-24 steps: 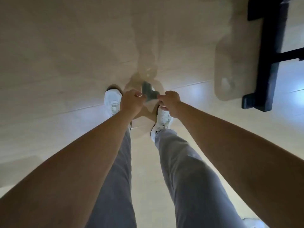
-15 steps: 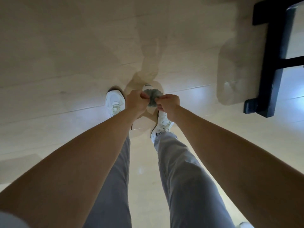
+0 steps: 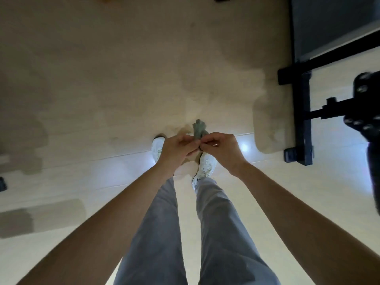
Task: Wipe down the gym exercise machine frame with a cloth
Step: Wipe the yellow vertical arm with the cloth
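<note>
A small grey-green cloth (image 3: 199, 128) is bunched between my two hands, held out in front of me above my feet. My left hand (image 3: 178, 149) pinches its left side and my right hand (image 3: 221, 149) pinches its right side, fingertips nearly meeting. Part of the cloth sticks up beyond my fingers; the rest is hidden in my hands. The black frame of the exercise machine (image 3: 302, 112) stands on the floor at the right, well apart from both hands.
I stand on a pale wood floor (image 3: 102, 79) in white shoes (image 3: 205, 167) and grey trousers. A black bracket with bolts (image 3: 364, 103) and a dark pad (image 3: 374, 173) jut in at the right edge. A dark panel (image 3: 329, 23) fills the top right.
The view has tilted up and right, showing more of the machine frame. My hands have drawn closer together and the cloth now sticks up more bunched between them.
</note>
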Available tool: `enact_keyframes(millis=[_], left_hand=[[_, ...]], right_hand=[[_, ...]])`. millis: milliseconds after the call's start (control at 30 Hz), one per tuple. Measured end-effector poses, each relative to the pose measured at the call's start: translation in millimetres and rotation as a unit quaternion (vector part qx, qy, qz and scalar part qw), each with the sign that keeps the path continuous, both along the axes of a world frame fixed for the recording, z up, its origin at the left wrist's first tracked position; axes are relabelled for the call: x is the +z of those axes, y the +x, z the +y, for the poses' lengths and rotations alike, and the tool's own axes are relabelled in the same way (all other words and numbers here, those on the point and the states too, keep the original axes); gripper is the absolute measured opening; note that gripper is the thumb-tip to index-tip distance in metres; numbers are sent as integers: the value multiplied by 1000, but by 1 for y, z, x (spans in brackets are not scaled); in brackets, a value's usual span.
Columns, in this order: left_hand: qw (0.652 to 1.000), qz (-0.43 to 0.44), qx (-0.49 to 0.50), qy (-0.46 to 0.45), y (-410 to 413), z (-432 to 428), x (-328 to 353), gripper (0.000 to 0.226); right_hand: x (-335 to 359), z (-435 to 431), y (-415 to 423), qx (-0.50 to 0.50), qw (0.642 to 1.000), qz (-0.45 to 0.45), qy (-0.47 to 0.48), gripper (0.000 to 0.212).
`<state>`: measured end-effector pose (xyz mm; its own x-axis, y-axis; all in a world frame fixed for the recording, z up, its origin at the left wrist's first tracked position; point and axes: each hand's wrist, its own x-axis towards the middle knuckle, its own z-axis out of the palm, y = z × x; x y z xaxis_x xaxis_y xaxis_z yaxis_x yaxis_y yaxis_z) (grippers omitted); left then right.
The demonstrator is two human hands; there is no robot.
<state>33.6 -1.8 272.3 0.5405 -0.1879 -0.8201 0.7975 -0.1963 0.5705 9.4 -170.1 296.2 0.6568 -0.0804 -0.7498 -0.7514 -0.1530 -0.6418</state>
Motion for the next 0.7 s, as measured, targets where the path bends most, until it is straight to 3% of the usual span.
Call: enact_keyframes(millis=[167, 267, 367, 700], left_hand=[[999, -43, 24, -12, 13, 5, 113, 15], [996, -86, -1, -24, 13, 8, 172, 12], [992, -124, -11, -34, 13, 13, 222, 12], [967, -192, 146, -80, 33, 36, 332, 20]], right_hand=[[106, 2, 6, -99, 993, -33, 52, 25], [159, 8, 8, -105, 992, -59, 43, 29], [203, 14, 9, -106, 991, -81, 31, 20], [311, 14, 17, -156, 979, -132, -8, 27]])
